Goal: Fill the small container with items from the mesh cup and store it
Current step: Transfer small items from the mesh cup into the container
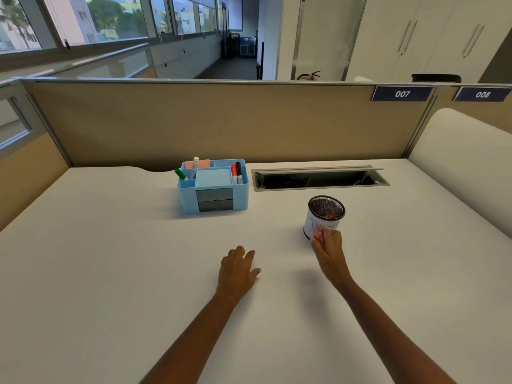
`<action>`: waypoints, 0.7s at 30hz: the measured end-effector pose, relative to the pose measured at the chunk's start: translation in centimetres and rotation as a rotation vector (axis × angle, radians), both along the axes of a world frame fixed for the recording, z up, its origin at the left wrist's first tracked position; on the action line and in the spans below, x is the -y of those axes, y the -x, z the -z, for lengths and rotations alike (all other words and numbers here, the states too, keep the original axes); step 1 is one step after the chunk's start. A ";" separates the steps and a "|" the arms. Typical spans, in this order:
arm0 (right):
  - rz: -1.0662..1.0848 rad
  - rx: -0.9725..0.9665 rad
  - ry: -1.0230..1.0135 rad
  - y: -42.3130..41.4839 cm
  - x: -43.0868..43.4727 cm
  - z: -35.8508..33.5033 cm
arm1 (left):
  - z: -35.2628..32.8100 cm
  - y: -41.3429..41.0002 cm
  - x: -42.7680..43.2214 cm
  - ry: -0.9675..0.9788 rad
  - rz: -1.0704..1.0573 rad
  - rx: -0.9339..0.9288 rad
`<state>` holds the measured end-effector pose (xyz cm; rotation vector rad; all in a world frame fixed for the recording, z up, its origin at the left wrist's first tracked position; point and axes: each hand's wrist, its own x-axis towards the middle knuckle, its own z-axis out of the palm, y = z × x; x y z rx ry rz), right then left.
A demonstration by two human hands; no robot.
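Two hands resting on the desk (110, 259) by the mesh cup (326, 216)

The right hand (328, 245), right of centre, is curling its fingers around something small, blurred and pinkish against the cup's near side; the left hand (238, 268), at centre, is lying flat, fingers released. A blue organizer (212, 187) is sitting above centre.

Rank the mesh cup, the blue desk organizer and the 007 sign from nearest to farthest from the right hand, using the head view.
From the right hand:
1. mesh cup, right at the fingertips, just beyond the hand.
2. blue desk organizer, further back and to the left on the desk.
3. 007 sign, up on the partition, behind the desk.
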<state>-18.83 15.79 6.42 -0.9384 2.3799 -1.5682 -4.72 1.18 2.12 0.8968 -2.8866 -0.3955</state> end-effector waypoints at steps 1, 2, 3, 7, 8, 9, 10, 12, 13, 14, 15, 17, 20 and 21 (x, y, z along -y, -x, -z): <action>0.007 -0.011 -0.011 0.9 -0.2 -0.3 | -0.4 0.5 -0.1 -0.016 -0.008 -0.035; 0.017 -0.021 -0.022 1.7 -0.4 -0.7 | -0.8 1.0 -0.3 -0.044 -0.017 -0.083; 0.035 -0.035 -0.027 2.6 -0.6 -1.0 | -1.3 1.7 -0.7 -0.085 -0.030 -0.141; 0.142 -0.033 0.025 5.1 -0.9 -2.7 | -3.7 5.2 -2.3 -0.308 -0.090 -0.304; 0.166 -0.009 0.036 5.5 -0.8 -3.0 | -4.1 6.1 -2.7 -0.368 -0.109 -0.320; 0.192 0.015 0.039 6.0 -0.7 -3.2 | -4.6 7.1 -3.2 -0.423 -0.125 -0.332; 0.219 0.030 0.037 6.5 -0.6 -3.4 | -4.9 8.0 -3.7 -0.473 -0.139 -0.339; 0.257 0.033 0.031 7.2 -0.3 -3.6 | -5.3 9.7 -4.3 -0.555 -0.164 -0.348; 0.268 0.023 0.028 7.5 -0.2 -3.7 | -5.4 10.6 -4.7 -0.583 -0.170 -0.347; 0.273 0.015 0.026 7.8 -0.2 -3.7 | -5.5 11.3 -4.9 -0.600 -0.174 -0.343; 0.277 0.011 0.021 7.9 -0.1 -3.7 | -5.5 11.9 -5.0 -0.609 -0.177 -0.338; 0.283 0.010 0.008 8.3 0.1 -3.7 | -5.5 13.0 -5.1 -0.624 -0.180 -0.335; 0.276 0.029 -0.011 9.0 0.3 -3.6 | -5.4 14.5 -5.2 -0.658 -0.184 -0.348; 0.275 0.031 -0.019 9.4 0.4 -3.6 | -5.3 15.1 -5.3 -0.668 -0.181 -0.349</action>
